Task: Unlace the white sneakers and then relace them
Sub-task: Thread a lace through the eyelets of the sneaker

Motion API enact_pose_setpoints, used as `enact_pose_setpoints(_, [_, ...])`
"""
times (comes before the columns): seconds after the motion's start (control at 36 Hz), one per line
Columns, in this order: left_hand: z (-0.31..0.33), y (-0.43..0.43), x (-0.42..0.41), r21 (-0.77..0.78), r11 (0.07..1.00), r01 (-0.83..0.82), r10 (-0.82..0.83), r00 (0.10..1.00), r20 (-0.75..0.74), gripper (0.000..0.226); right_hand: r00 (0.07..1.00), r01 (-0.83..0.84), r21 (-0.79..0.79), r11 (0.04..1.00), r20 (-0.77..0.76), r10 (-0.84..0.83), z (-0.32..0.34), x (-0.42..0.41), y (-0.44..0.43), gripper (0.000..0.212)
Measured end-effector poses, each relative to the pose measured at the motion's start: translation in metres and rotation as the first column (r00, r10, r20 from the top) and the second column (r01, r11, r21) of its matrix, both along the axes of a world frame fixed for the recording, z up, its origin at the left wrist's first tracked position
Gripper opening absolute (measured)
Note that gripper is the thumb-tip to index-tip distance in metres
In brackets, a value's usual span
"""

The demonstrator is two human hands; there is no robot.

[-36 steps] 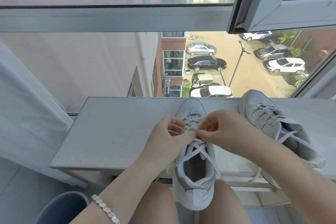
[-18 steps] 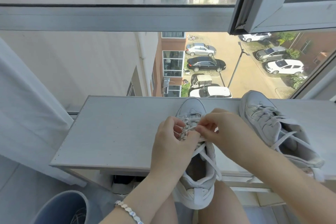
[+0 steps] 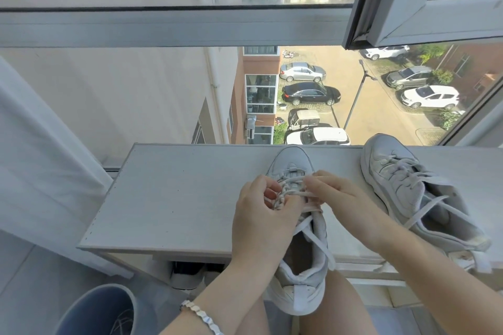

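1. Near sneaker (image 3: 290,162) in the middle of the grey tabletop (image 3: 177,198), toe toward the window, heel jutting past the near edge between the bare thighs
2. Lace (image 3: 289,190) threaded in crossing rows over the tongue, with loose ends trailing down across the open collar and off the right side
3. Left hand (image 3: 261,217) against the left side of the laced rows, fingers curled inward, pinching the lace by the eyelets
4. Right hand (image 3: 340,198) reaching in from the right, thumb and forefinger closed on a strand of the same lace, its fingertips just beside those of the left
5. Second sneaker (image 3: 408,193) further right on the same tabletop, apart from the near one, toe toward the window, heel angled right, laced, loose ends draped over its opening
6. Silver bracelet (image 3: 202,313) around the left wrist
7. Blue-grey bin (image 3: 100,310) on the floor at lower left, white curtain (image 3: 40,158) hanging at the left
8. Window frame (image 3: 174,27) across the top, parked cars (image 3: 310,94) far below outside
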State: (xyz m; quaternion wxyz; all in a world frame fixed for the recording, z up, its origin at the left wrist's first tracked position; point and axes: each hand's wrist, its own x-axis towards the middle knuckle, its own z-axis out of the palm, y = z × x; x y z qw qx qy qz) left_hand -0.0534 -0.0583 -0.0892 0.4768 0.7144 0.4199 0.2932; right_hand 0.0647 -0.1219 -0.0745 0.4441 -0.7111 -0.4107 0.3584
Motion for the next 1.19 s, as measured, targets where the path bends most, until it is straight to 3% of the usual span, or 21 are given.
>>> enact_pose_setpoints(0.11, [0.001,0.0,0.001,0.006,1.0,-0.014,0.014,1.0,-0.018,0.009,0.953,0.054,0.09,0.994,-0.301,-0.025,-0.001,0.001,-0.001,0.044])
enact_pose_setpoints(0.19, [0.001,0.0,0.001,0.007,1.0,-0.016,0.016,1.0,-0.023,0.01,0.95,0.073,0.108,0.991,-0.311,-0.036,0.003,-0.001,-0.001,0.036])
enact_pose_setpoints(0.22, [0.001,0.0,0.001,0.003,1.0,-0.018,0.018,1.0,-0.02,0.01,0.962,0.089,0.074,0.993,-0.265,-0.066,0.006,-0.001,-0.001,0.036])
enact_pose_setpoints(0.28, [0.001,0.0,0.002,-0.007,1.0,-0.024,0.024,1.0,-0.018,0.012,0.996,0.083,-0.001,0.997,-0.023,-0.083,0.016,-0.001,0.0,0.038])
enact_pose_setpoints(0.36, [0.001,-0.001,0.003,-0.014,0.999,-0.041,0.041,0.999,-0.015,0.018,0.921,0.049,-0.058,0.997,0.389,-0.022,0.026,-0.004,-0.002,0.045])
enact_pose_setpoints(0.44, [0.001,-0.001,0.004,-0.008,0.999,-0.046,0.046,0.999,-0.027,0.014,0.851,0.082,-0.071,0.994,0.524,-0.033,0.026,-0.008,-0.002,0.044])
enact_pose_setpoints(0.5, [0.0,-0.001,0.003,-0.013,0.999,-0.046,0.045,0.999,-0.021,0.014,0.881,0.073,-0.043,0.996,0.471,-0.044,0.023,-0.007,-0.002,0.042])
enact_pose_setpoints(0.64, [-0.001,-0.001,0.001,-0.034,0.998,-0.046,0.046,0.999,-0.003,0.01,0.976,0.169,0.107,0.98,0.122,-0.181,0.007,-0.007,-0.009,0.04])
enact_pose_setpoints(0.75, [0.002,0.0,0.004,0.027,0.999,0.022,-0.022,0.999,-0.028,0.007,0.965,0.186,0.175,0.967,0.153,-0.213,0.0,-0.016,-0.019,0.01])
enact_pose_setpoints(0.83, [0.01,0.009,0.005,0.029,0.989,0.145,-0.142,0.984,-0.105,0.014,0.94,0.202,0.178,0.963,0.242,-0.242,-0.004,-0.018,-0.025,0.025])
enact_pose_setpoints(0.97, [0.033,0.037,0.01,-0.175,0.926,0.335,-0.369,0.904,-0.217,0.018,0.937,0.309,0.018,0.951,0.164,-0.307,0.001,-0.015,-0.026,0.029])
enact_pose_setpoints(1.11, [0.038,0.045,0.009,-0.457,0.831,0.317,-0.401,0.911,-0.096,0.015,0.938,0.311,-0.008,0.95,0.166,-0.306,-0.002,-0.015,-0.023,0.015])
enact_pose_setpoints(1.19, [0.031,0.044,0.007,-0.578,0.761,0.295,-0.326,0.944,0.054,0.019,0.937,0.326,-0.014,0.945,0.137,-0.321,-0.005,-0.017,-0.021,0.011])
